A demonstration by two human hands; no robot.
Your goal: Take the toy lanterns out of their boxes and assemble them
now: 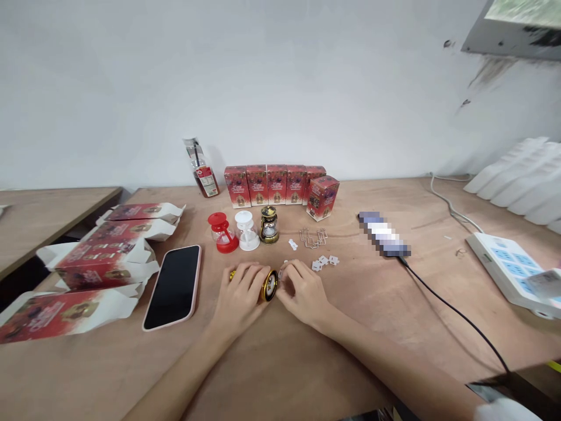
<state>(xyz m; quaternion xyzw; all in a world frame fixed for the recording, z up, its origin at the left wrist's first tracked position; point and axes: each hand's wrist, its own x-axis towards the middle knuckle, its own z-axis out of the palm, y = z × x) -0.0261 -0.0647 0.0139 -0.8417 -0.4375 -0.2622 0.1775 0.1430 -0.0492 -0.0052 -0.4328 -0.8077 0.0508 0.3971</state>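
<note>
Gold lantern [268, 285] lies on side on table [280, 362], front centre, between both hands. Left hand [243, 287] wraps over its body, clenched around it. Right hand [302, 287] curls fingertips against its round end; firm grasp or mere touch, cannot tell. Phone [174, 285] lies left of hands; red lantern [222, 233], white lantern [246, 230], dark lantern [269, 224] stand just behind.

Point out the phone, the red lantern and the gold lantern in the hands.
phone [173, 286]: head view, middle of the dark screen.
red lantern [218, 220]: head view, its red top.
gold lantern [269, 285]: head view, its gold-rimmed end.
</note>
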